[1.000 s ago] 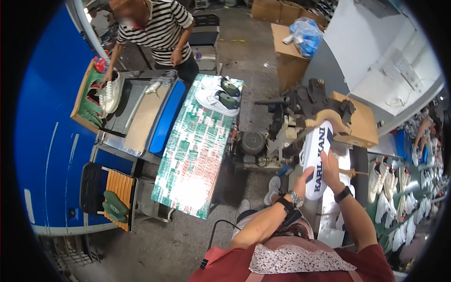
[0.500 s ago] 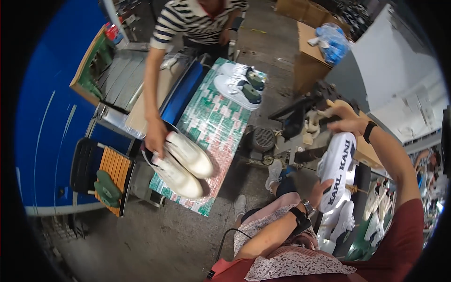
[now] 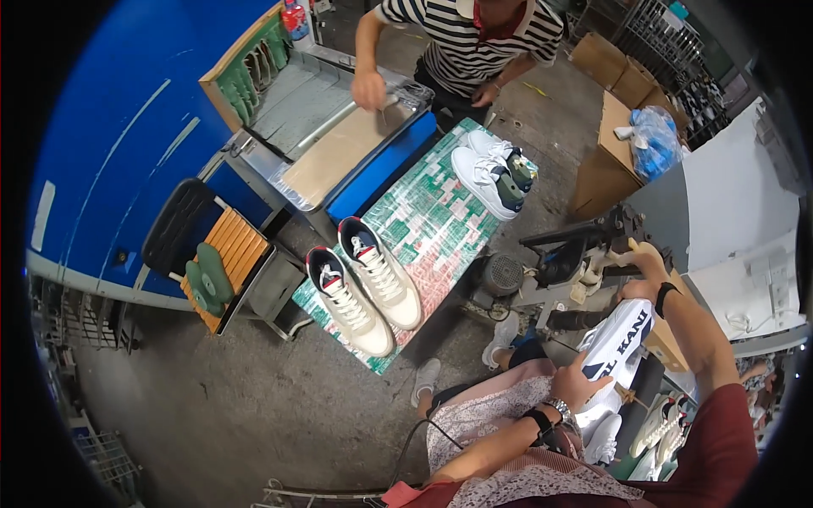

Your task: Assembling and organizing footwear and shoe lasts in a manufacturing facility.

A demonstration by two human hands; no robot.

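Observation:
At the right, both my hands are on a white shoe [image 3: 620, 343] with dark lettering along its sole, which faces up. My left hand [image 3: 581, 381] grips the shoe's near end, fingers against its side. My right hand [image 3: 642, 286] is closed at the far end, where some fingers are hidden; a tan shape just above that hand is unclear. The shoe lies close beside a dark metal machine [image 3: 593, 254]. On the patterned table [image 3: 415, 220] stand a pair of cream lace-up sneakers [image 3: 366, 292] and a pair of white-and-green sneakers [image 3: 491, 173].
Across the table a person in a striped shirt [image 3: 453, 42] stands beside a conveyor [image 3: 339, 157]. A chair [image 3: 216, 250] with green shoe-shaped pieces is at left. Several more shoes [image 3: 656, 427] sit at lower right. Cardboard boxes [image 3: 605, 165] and a motor [image 3: 501, 275] are to the right.
The co-worker has let go of the cream sneakers and drawn that hand back to the conveyor. The white shoe has tilted in my hands, and my left hand covers more of it. My view has shifted.

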